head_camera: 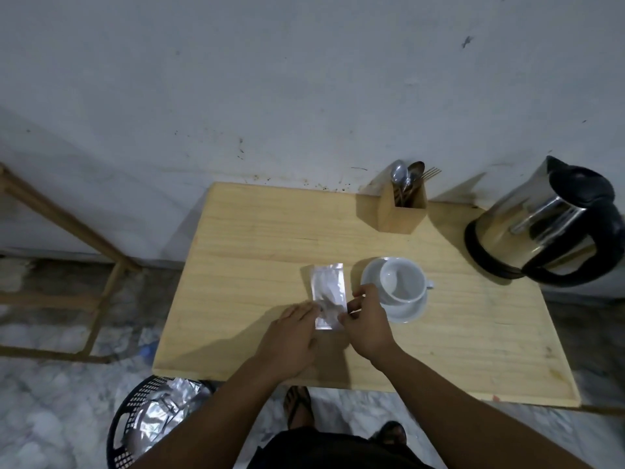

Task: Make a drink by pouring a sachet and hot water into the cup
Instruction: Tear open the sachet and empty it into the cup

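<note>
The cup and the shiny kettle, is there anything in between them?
No. In the head view, only bare wooden table lies between the cup and the kettle.

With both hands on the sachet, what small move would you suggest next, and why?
Probably tear the sachet open at its near end: the left hand and right hand pinch that end, it looks sealed, and the cup beside it looks empty.
</note>
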